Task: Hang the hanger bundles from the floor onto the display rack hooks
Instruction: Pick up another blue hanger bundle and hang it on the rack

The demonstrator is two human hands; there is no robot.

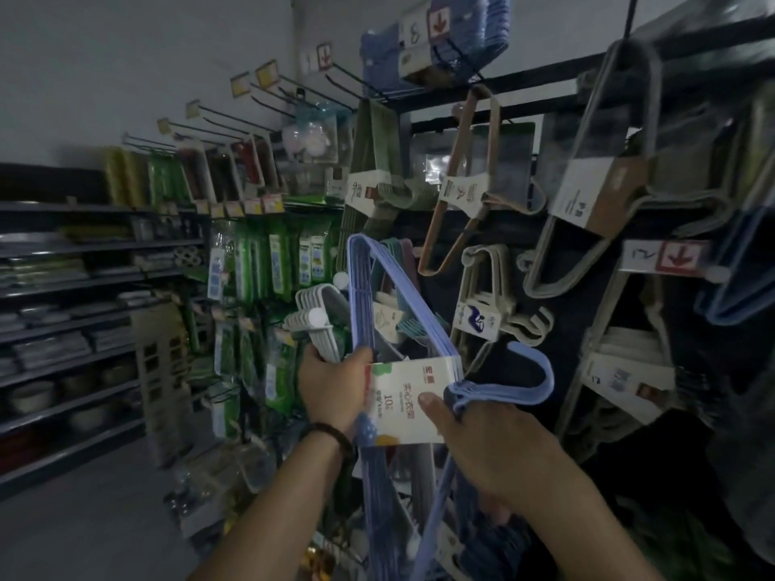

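Head view: left hand point(331, 383) and right hand point(474, 450) grip a blue bundle point(404, 396), not yet hung; other bundles point(595, 195) hang at two o'clock.

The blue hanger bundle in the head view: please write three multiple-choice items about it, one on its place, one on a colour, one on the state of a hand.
1. Where is the blue hanger bundle?
A. On the floor.
B. Held up in front of the display rack.
C. On a shelf at the left.

2. What colour is most of its paper label?
A. White.
B. Black.
C. Orange.

3. What does the left hand do?
A. Hangs idle.
B. Lies flat on a shelf.
C. Grips the bundle beside the label.

Answers:
1 B: both hands hold it up before the rack, the right hand with its thumb on the label.
2 A: the label is white with small print.
3 C: its fingers curl round the bundle's left edge.
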